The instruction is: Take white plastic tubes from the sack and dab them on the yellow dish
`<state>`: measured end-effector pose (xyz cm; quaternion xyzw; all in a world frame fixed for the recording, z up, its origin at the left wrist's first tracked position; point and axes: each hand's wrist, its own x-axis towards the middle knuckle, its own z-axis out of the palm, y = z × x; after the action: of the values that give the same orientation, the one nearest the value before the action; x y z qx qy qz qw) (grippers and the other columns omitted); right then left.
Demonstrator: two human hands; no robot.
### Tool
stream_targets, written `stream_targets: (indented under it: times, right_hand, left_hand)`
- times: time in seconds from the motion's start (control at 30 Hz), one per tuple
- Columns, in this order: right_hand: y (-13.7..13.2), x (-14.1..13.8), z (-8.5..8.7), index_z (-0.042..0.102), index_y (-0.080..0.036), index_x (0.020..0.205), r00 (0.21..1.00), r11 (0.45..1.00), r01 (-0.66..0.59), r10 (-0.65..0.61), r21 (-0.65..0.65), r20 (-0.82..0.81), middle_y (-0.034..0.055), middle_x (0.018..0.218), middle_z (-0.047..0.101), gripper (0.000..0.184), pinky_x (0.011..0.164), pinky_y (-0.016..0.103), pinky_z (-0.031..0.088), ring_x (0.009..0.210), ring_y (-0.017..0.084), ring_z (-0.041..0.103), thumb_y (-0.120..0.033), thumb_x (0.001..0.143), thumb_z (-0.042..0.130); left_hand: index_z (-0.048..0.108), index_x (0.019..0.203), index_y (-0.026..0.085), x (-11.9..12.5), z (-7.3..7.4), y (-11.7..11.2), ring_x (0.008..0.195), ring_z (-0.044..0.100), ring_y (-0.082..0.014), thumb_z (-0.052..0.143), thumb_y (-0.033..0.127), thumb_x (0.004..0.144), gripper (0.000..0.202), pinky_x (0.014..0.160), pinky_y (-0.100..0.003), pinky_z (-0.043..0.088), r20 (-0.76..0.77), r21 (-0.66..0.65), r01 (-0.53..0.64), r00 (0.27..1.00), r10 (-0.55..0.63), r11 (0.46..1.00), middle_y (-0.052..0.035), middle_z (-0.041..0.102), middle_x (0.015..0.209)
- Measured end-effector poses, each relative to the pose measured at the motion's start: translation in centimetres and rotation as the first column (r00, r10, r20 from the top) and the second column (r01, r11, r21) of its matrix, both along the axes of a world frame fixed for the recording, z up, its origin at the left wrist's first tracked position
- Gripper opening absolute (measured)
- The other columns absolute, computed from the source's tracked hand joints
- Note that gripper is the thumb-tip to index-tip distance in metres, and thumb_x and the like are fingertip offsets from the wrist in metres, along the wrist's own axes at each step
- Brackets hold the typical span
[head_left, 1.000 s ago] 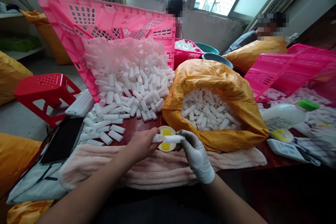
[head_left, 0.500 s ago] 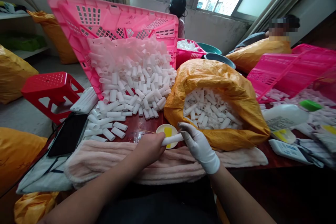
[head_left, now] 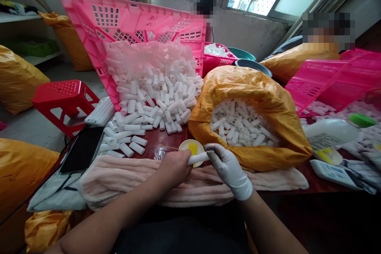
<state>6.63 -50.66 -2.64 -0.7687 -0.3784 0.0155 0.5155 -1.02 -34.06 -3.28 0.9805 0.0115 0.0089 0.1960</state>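
My bare left hand (head_left: 174, 166) and my white-gloved right hand (head_left: 228, 168) both grip one white plastic tube (head_left: 198, 159), held level over a pink towel (head_left: 119, 180). Each hand is closed on one end of it. Just behind the tube sits a small round dish (head_left: 193, 147) with yellow paste and a thin stick. A tilted pink crate (head_left: 125, 24) spills a pile of white tubes (head_left: 154, 91) onto the red table. To the right an orange sack (head_left: 256, 91) lies open, filled with more white tubes (head_left: 241, 127).
A black tablet (head_left: 81, 149) and a white ribbed pack (head_left: 99, 113) lie at the left. A red stool (head_left: 64, 99) stands on the floor. A white bottle with a green cap (head_left: 333, 129), another pink crate (head_left: 330, 83) and two other people are at the right and back.
My hands have pushed the two white pieces together, so the tube between them looks shorter. The view has shifted slightly right and down.
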Motion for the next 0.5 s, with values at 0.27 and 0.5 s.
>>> stream_targets:
  times: [0.27, 0.5]
  right_hand:
    - [0.0, 0.0, 1.2, 0.055, -0.022, 0.096, 0.955, 0.965, -0.261, 0.261, -0.018, 0.144, 0.0041, 0.094, 0.056, 0.011, 0.081, 0.029, 0.048, 0.089, 0.015, 0.056, -0.023, 0.086, 0.05]
    - [2.0, -0.5, -0.3, 0.047, -0.019, 0.06, 0.991, 0.971, 0.121, -0.13, -0.204, -0.028, -0.001, 0.054, 0.049, 0.04, 0.046, 0.023, 0.038, 0.051, 0.012, 0.047, -0.045, 0.088, 0.037]
  left_hand:
    - [0.054, 0.078, 0.021, -0.3, 0.0, 0.0, 0.072, 0.06, -0.0177, 0.044, 0.038, 0.082, 0.02, 0.058, -0.025, 0.038, -0.023, -0.113, 0.1, 0.994, -0.103, 0.989, -0.002, 0.065, 0.077]
    - [0.057, 0.086, 0.015, 0.0, -0.4, -0.9, 0.073, 0.062, -0.0233, 0.038, 0.035, 0.085, 0.028, 0.064, -0.031, 0.043, -0.024, 0.098, 0.015, 1.0, -0.013, 0.995, -0.0109, 0.065, 0.077]
